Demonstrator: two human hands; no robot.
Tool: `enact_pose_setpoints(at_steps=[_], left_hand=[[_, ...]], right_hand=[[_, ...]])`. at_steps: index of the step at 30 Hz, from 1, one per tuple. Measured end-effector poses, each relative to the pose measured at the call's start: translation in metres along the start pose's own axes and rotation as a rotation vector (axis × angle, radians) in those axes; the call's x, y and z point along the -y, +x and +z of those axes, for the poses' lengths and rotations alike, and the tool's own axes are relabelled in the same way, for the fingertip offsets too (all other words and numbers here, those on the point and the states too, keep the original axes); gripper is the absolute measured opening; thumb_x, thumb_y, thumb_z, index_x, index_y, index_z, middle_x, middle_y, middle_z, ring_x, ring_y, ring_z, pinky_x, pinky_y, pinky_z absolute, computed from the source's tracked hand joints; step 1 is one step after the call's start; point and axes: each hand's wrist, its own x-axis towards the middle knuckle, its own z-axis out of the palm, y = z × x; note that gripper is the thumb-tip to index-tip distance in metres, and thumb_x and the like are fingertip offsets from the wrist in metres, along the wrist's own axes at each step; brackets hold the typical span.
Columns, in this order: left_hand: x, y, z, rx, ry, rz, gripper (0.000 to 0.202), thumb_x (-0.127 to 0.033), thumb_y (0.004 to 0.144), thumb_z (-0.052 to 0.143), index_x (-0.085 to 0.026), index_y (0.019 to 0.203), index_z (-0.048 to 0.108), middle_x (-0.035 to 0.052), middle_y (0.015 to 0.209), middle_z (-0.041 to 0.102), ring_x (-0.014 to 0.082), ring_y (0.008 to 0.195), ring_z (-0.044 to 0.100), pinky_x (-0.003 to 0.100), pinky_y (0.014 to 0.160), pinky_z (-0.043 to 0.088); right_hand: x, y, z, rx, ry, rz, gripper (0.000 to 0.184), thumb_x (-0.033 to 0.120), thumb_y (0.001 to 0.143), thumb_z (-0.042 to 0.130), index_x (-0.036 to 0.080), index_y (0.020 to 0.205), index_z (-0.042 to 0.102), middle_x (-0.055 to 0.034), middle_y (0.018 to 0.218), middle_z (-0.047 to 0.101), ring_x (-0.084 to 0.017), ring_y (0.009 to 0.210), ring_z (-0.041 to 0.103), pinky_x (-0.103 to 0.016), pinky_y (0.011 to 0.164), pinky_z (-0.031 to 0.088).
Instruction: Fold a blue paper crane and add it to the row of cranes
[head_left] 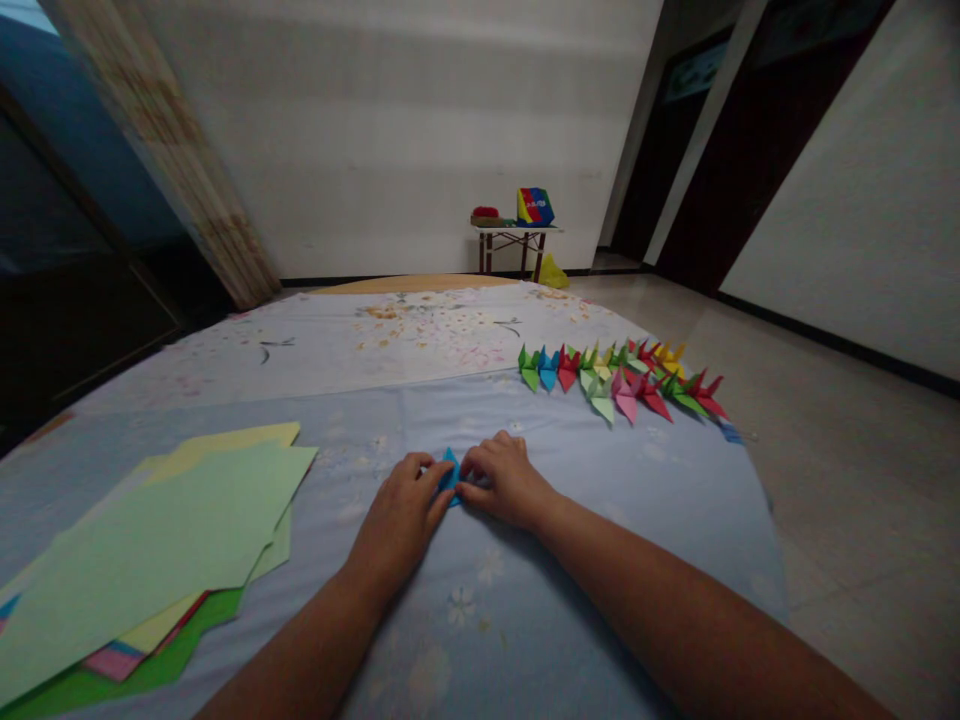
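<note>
A small blue folded paper piece (451, 474) lies on the pale blue flowered cloth (600, 480) in front of me. My left hand (401, 515) pinches its left side with curled fingers. My right hand (504, 478) presses and pinches its right side, fingers closed on it. Most of the paper is hidden between my fingertips. Both hands rest on the cloth.
A stack of coloured paper sheets (150, 550), light green on top, lies at my left. Several folded paper cranes (619, 378) in many colours sit in rows at the right, near the cloth's edge. A small table (514, 240) with objects stands by the far wall. Tiled floor (847, 480) runs along the right.
</note>
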Motion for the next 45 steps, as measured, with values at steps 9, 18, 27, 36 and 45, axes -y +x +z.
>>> enact_pose_setpoints(at_steps=[9, 18, 27, 36, 45], left_hand=[[-0.011, -0.001, -0.007, 0.112, 0.344, 0.014, 0.026, -0.029, 0.088, 0.049, -0.024, 0.109, 0.063, 0.0097, 0.112, 0.057, 0.0251, 0.102, 0.052, 0.041, 0.089, 0.041], [-0.014, 0.000, -0.010, 0.154, 0.283, -0.037, 0.027, -0.029, 0.088, 0.048, -0.024, 0.109, 0.064, 0.0111, 0.112, 0.060, 0.0274, 0.103, 0.052, 0.043, 0.087, 0.037], [-0.007, -0.005, -0.009, 0.123, 0.321, -0.100, 0.031, -0.035, 0.087, 0.050, -0.034, 0.116, 0.060, 0.0108, 0.131, 0.051, 0.0329, 0.119, 0.040, 0.050, 0.091, 0.030], [0.005, -0.005, -0.006, 0.096, 0.229, -0.195, 0.028, -0.043, 0.085, 0.050, -0.041, 0.110, 0.062, 0.0082, 0.133, 0.048, 0.0343, 0.122, 0.035, 0.054, 0.093, 0.026], [0.005, -0.005, -0.005, 0.107, 0.228, -0.190, 0.030, -0.049, 0.082, 0.053, -0.039, 0.107, 0.064, 0.0103, 0.135, 0.046, 0.0361, 0.126, 0.030, 0.056, 0.093, 0.024]], right_hand=[[-0.007, -0.002, 0.002, -0.022, 0.016, -0.089, 0.022, 0.044, 0.084, 0.056, 0.030, 0.095, 0.069, -0.0031, 0.084, 0.058, -0.019, 0.089, 0.039, -0.034, 0.078, 0.022], [-0.008, -0.002, 0.000, 0.018, 0.043, -0.066, 0.024, 0.047, 0.083, 0.056, 0.032, 0.095, 0.070, -0.0034, 0.086, 0.058, -0.019, 0.090, 0.041, -0.034, 0.078, 0.024], [-0.009, -0.002, 0.000, -0.007, 0.023, -0.030, 0.027, 0.051, 0.080, 0.057, 0.036, 0.100, 0.068, -0.0037, 0.088, 0.058, -0.020, 0.091, 0.041, -0.035, 0.080, 0.024], [-0.005, -0.002, -0.002, 0.051, 0.011, 0.070, 0.027, 0.052, 0.080, 0.056, 0.037, 0.100, 0.068, -0.0040, 0.090, 0.057, -0.020, 0.092, 0.043, -0.035, 0.078, 0.024], [-0.001, -0.002, -0.005, 0.084, 0.030, 0.101, 0.035, 0.059, 0.075, 0.059, 0.037, 0.100, 0.068, -0.0051, 0.091, 0.056, -0.022, 0.092, 0.043, -0.036, 0.079, 0.025]])
